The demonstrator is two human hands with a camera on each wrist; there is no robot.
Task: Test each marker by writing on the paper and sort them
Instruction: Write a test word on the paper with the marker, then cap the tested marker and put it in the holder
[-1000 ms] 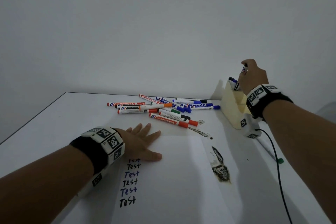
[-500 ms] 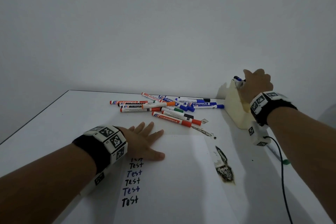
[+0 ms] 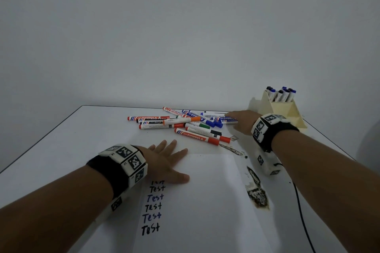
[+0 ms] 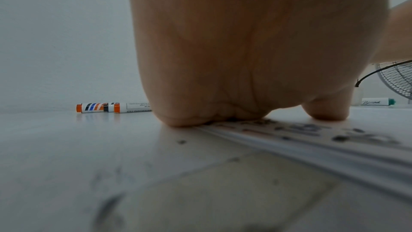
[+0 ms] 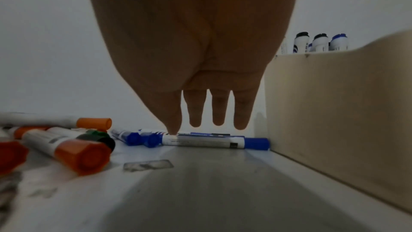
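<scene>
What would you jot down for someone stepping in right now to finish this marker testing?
Left hand: flat, pressing the paper down.
Right hand: open, fingers straight, one fingertip touching a blue marker at the near edge of the pile; nothing held.
Done: several "Test" lines written; several tested markers stand in the beige holder.
Left: pick up the blue one, write, sort it, then the rest of the pile.

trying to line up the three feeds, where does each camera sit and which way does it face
Head: above, looking forward and down at the table; both forearms show, left hand flat on the paper.
Left wrist: at table level, looking along the palm toward an orange-capped marker.
Right wrist: low, looking along straight fingers to a blue-capped marker.
Head and right wrist share the beige holder.
</scene>
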